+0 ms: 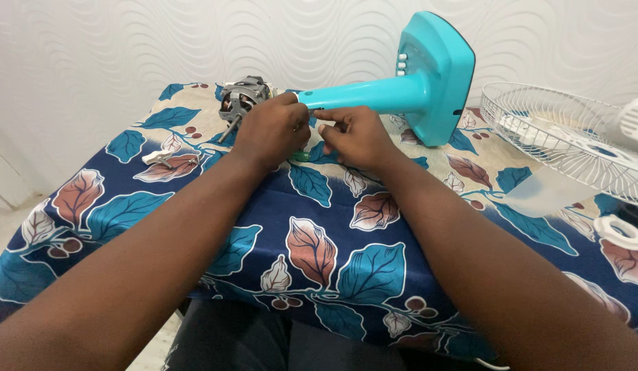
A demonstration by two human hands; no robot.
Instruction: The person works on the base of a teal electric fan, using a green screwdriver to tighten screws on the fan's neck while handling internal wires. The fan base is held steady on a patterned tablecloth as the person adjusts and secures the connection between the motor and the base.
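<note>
- Both forearms reach from the table's near edge over the leaf-print cloth toward the far edge.
- Left hand is curled around the narrow end of the turquoise fan stand, beside the bare motor.
- Right hand has its fingertips pinched together just under the stand's neck; what they hold is hidden.
- Something small and green lies between the hands.
- White fan guard rests at the right edge, a white clip near the left.
</note>
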